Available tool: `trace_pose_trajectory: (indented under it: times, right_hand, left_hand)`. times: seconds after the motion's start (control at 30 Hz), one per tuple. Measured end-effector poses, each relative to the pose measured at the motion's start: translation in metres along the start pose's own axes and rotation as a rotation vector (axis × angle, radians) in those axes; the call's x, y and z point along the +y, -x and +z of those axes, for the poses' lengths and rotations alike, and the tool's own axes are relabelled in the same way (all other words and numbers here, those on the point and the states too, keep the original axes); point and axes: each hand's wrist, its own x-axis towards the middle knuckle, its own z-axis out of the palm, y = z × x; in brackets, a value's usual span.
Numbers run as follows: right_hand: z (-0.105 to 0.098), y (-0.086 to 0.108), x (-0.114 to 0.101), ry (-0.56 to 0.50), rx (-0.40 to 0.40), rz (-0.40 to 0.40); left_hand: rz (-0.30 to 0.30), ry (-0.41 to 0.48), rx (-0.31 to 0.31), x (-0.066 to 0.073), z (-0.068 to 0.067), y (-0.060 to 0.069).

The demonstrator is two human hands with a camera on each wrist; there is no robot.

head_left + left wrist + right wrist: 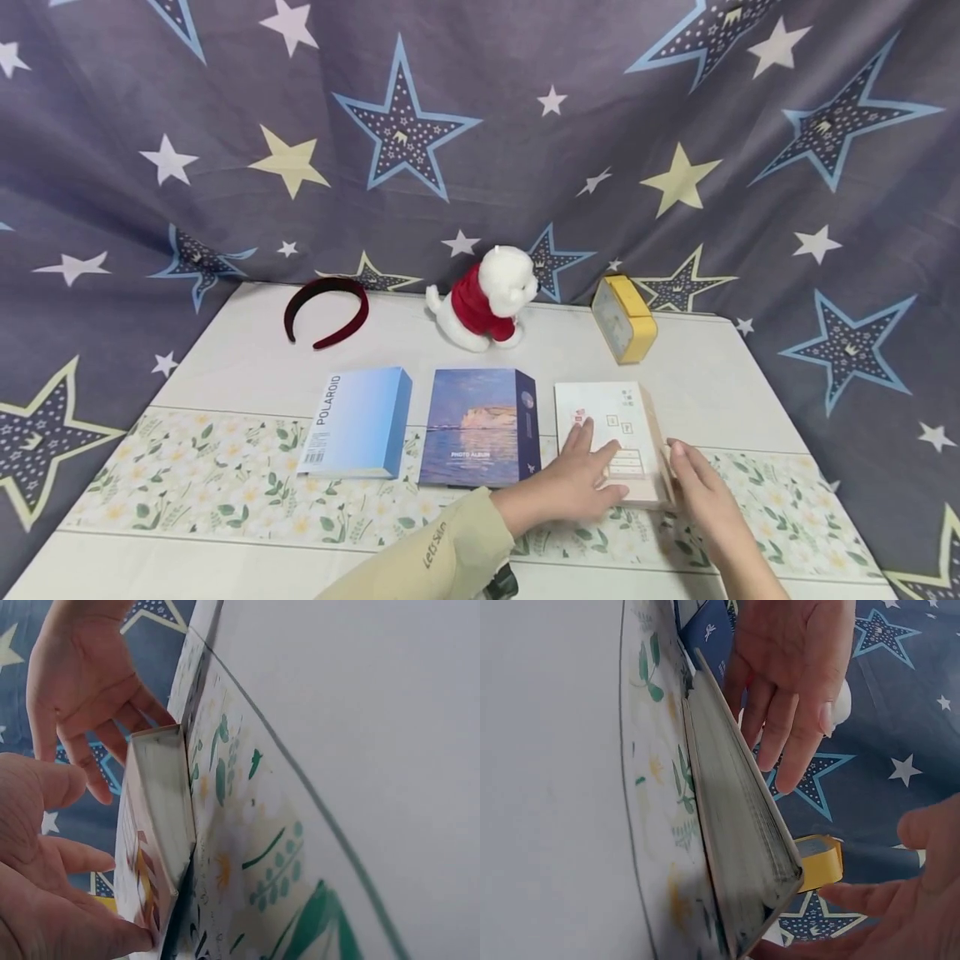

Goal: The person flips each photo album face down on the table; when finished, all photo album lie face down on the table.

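Spreading its fingers across the cover of a white book (600,400), my left hand (581,483) is loose and grasps nothing. My right hand (705,500) is just as unclenched, its fingers extended along the book's right side; I cannot tell how firmly they touch it. The book lies flat on the desk (720,400), at the right end of a row, its near part over a floral strip (262,500). Beside it, to the left, is a photo album (472,408) with a seascape cover, then a blue block marked POLAROID (356,417). Farther back I see a yellow boxy object (637,325), a white plush dog (468,300) in red, and a dark red headband (363,310). Behind everything hangs a starry cloth (525,50).
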Motion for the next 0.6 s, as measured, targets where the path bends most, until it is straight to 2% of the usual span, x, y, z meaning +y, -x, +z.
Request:
trace_pose_trajectory:
  times: [0.1, 0.17, 0.33, 0.47, 0.57, 0.6]
  right_hand:
    - [-0.001, -0.011, 0.017, -0.085, 0.001, 0.012]
    - [-0.002, -0.012, 0.021, -0.12, 0.033, 0.018]
    - [-0.01, 0.004, -0.006, -0.283, 0.067, 0.074]
    - [-0.01, -0.001, -0.003, -0.335, 0.106, 0.092]
    - [-0.009, 0.002, -0.005, -0.374, 0.083, 0.063]
    - [-0.01, 0.007, -0.013, -0.397, 0.058, 0.053]
  left_hand:
    - [-0.005, 0.042, 0.016, -0.001, 0.0, 0.0]
    - [-0.01, 0.064, 0.024, -0.001, 0.0, 0.001]
    - [-0.035, 0.137, 0.047, 0.0, -0.001, 0.001]
    - [-0.017, 0.217, 0.058, -0.001, -0.002, 0.0]
    - [0.001, 0.277, 0.061, -0.002, -0.003, -0.001]
    - [0.004, 0.3, 0.06, -0.002, -0.003, -0.001]
